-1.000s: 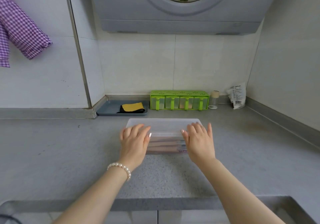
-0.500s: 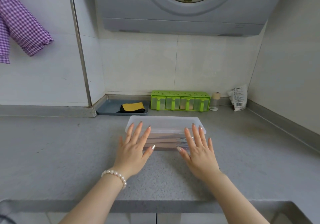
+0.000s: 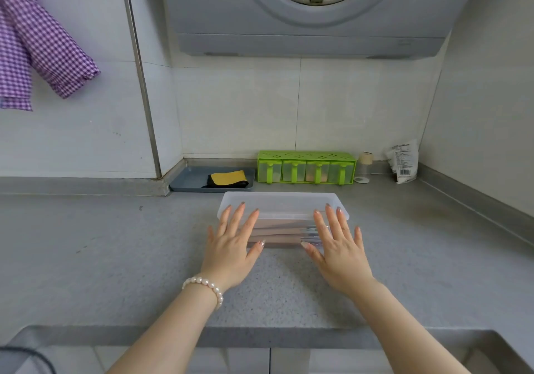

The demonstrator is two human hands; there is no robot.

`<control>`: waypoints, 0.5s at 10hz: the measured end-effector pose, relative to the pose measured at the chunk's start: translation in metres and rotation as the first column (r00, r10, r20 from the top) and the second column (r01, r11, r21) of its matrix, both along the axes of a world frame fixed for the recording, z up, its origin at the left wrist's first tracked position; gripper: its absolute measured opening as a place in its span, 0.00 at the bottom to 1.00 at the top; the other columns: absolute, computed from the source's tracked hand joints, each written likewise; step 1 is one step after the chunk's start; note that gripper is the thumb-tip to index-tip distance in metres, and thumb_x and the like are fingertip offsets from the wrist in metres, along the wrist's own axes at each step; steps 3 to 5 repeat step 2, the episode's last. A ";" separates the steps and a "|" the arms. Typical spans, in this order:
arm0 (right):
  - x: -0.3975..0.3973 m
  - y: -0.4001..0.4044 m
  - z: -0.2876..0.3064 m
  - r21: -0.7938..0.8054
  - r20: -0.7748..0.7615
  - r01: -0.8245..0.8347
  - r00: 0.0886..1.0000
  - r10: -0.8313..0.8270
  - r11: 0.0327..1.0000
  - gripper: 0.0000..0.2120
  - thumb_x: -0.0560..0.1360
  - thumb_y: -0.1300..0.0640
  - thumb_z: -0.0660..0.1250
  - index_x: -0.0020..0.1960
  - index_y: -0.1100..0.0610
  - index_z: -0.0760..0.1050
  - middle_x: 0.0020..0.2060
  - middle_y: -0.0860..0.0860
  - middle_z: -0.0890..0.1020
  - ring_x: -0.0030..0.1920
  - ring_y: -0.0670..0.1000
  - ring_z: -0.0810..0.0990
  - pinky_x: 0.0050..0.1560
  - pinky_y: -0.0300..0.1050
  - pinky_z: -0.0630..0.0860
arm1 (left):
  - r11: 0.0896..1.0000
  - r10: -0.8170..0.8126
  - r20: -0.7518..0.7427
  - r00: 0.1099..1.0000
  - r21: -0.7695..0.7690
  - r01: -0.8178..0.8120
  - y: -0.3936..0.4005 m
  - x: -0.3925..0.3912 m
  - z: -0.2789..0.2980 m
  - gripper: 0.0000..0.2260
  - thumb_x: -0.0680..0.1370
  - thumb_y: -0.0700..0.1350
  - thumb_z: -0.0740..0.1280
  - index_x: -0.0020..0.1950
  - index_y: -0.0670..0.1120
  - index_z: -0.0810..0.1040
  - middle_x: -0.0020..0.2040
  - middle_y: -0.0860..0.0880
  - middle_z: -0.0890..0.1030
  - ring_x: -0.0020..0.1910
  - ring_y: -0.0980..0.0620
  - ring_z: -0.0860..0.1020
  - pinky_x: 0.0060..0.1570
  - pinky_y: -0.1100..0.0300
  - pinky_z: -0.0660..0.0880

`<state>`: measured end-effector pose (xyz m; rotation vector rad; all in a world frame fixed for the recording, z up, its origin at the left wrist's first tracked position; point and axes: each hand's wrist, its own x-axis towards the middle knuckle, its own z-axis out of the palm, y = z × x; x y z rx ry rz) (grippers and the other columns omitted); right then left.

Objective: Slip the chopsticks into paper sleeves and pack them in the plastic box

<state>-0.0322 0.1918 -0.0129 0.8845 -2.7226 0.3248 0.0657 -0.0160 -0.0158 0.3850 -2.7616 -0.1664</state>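
A translucent plastic box (image 3: 281, 204) with its lid on stands in the middle of the grey counter. Through its front wall I see several sleeved chopsticks (image 3: 281, 232) lying lengthwise inside. My left hand (image 3: 231, 248), with a pearl bracelet at the wrist, has straight spread fingers whose tips reach over the box's left end. At the box's right end my right hand (image 3: 338, 250) is spread the same way. Both palms hover in front of the box, and neither hand holds anything.
Against the back wall stand a grey tray (image 3: 187, 181) with a yellow-and-black cloth (image 3: 228, 179), a green seasoning rack (image 3: 306, 168), a small jar (image 3: 364, 168) and a white packet (image 3: 404, 165). A range hood (image 3: 312, 12) hangs overhead; purple checked cloth (image 3: 37, 44) hangs at upper left.
Both hands have lifted from curling over the box's ends to flat spread fingers and drawn back toward me. The box has not moved.
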 end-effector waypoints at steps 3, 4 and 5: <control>0.012 0.007 0.040 -0.232 0.174 -0.056 0.980 0.098 0.971 0.29 0.79 0.41 0.48 0.76 0.50 0.48 0.77 0.49 0.43 0.76 0.51 0.40 0.74 0.59 0.39 | 1.000 -0.005 -0.002 1.000 -0.013 0.005 0.004 0.000 0.007 0.26 0.80 0.58 0.51 0.76 0.58 0.46 0.78 0.53 0.45 0.76 0.49 0.40 0.71 0.40 0.53; 0.012 0.007 0.040 -0.232 0.174 -0.056 0.980 0.098 0.971 0.29 0.79 0.41 0.48 0.76 0.50 0.48 0.77 0.49 0.43 0.76 0.51 0.40 0.74 0.59 0.39 | 1.000 -0.005 -0.002 1.000 -0.013 0.005 0.004 0.000 0.007 0.26 0.80 0.58 0.51 0.76 0.58 0.46 0.78 0.53 0.45 0.76 0.49 0.40 0.71 0.40 0.53; 0.012 0.007 0.040 -0.232 0.174 -0.056 0.980 0.098 0.971 0.29 0.79 0.41 0.48 0.76 0.50 0.48 0.77 0.49 0.43 0.76 0.51 0.40 0.74 0.59 0.39 | 1.000 -0.005 -0.002 1.000 -0.013 0.005 0.004 0.000 0.007 0.26 0.80 0.58 0.51 0.76 0.58 0.46 0.78 0.53 0.45 0.76 0.49 0.40 0.71 0.40 0.53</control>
